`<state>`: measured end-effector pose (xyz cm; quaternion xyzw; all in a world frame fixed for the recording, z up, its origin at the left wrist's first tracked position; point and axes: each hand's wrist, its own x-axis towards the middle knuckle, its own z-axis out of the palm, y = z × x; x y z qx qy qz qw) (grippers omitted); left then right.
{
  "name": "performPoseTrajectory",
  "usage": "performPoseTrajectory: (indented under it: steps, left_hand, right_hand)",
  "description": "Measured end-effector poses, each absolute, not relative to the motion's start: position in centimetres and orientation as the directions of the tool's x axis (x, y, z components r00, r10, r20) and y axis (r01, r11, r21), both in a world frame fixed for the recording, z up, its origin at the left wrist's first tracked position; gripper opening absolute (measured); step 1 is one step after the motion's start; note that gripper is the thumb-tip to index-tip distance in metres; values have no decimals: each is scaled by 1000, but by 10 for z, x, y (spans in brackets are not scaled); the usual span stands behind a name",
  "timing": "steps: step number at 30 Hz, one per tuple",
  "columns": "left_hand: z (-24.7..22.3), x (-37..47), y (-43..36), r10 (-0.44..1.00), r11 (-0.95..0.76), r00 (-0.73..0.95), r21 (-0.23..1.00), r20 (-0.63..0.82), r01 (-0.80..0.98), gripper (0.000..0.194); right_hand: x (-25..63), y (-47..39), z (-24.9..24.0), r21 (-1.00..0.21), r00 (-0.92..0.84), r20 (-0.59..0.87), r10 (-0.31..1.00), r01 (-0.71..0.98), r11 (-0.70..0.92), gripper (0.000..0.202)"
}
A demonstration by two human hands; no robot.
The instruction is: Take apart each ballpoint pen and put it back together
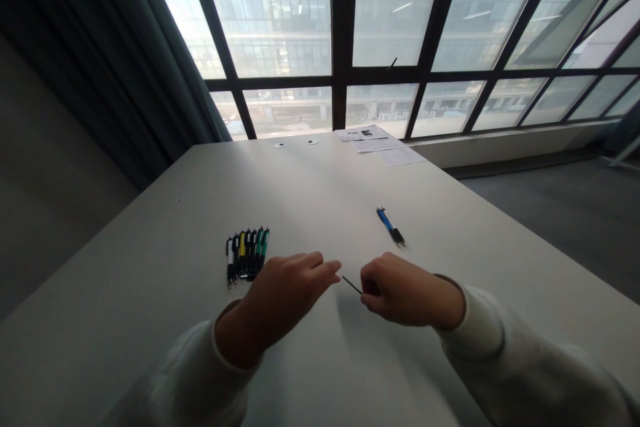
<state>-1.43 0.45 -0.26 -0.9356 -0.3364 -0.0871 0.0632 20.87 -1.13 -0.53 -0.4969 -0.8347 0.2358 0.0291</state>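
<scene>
My right hand [400,288] is closed, with a thin dark stick, which looks like a pen refill [352,285], pinched between thumb and finger. The refill points up and left toward my left hand [295,293], its tip just short of those fingertips. My left hand's fingers are drawn together in a pinch; whatever lies between them is hidden. Beyond and left of it, a row of several pens [243,250] in white, black, yellow and green lies on the table, partly covered by the hand. Past my right hand lie a blue pen [386,221] and a white-and-black pen [393,221], side by side.
The white table [300,193] stretches away to a large window [280,13]. Printed papers [373,140] lie at its far right corner. Two round cable-hole covers [279,145] sit near the far edge. A dark curtain [115,47] hangs at the left.
</scene>
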Motion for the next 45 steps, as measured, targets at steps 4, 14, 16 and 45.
performPoseTrajectory:
  steps: [4,14,16,45]
  left_hand:
    - [-4,-16,7,653,-747,727,25,212,664,30]
    - [-2,-15,9,662,-749,728,116,179,653,2]
    - [-1,-15,9,631,-775,758,95,167,624,4]
    - [-98,1,-18,348,-918,865,321,362,234,20]
  right_hand:
    - [207,-4,-32,-250,-397,-291,871,910,331,17]
    - [205,4,-53,-186,-345,-355,869,937,296,22]
    - [205,5,-54,-185,-347,-360,866,936,298,21]
    - [256,-26,-75,-441,-118,156,981,880,176,35]
